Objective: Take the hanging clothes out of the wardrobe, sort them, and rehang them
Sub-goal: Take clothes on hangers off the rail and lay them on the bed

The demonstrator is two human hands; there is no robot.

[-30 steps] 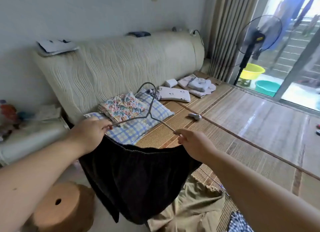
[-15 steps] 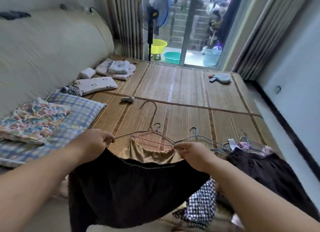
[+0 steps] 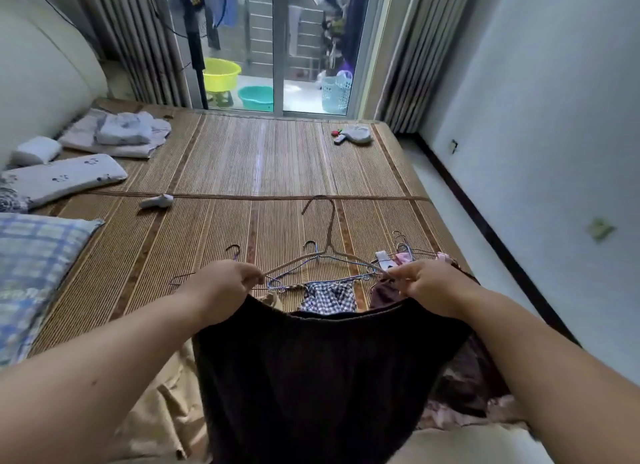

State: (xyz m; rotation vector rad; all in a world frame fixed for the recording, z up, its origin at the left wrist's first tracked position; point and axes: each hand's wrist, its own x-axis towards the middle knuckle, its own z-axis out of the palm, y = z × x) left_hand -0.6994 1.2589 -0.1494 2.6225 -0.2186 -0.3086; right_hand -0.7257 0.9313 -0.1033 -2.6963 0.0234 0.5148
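Left hand [image 3: 225,287] and right hand [image 3: 431,285] pinch the wire hanger [image 3: 323,256] ends; its bar lies left-right, hook away, dark garment [image 3: 322,370] hanging.

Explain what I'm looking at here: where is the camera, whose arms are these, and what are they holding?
There is no machine. A person wears a wide-angle camera on the head, so this single view looks forward and down over their own arms. The left hand and right hand each pinch one end of a wire hanger, and a dark garment hangs between them. Below is a bamboo mat. On it lie a checked garment, a beige garment, a paw-print pillow and folded cloths.
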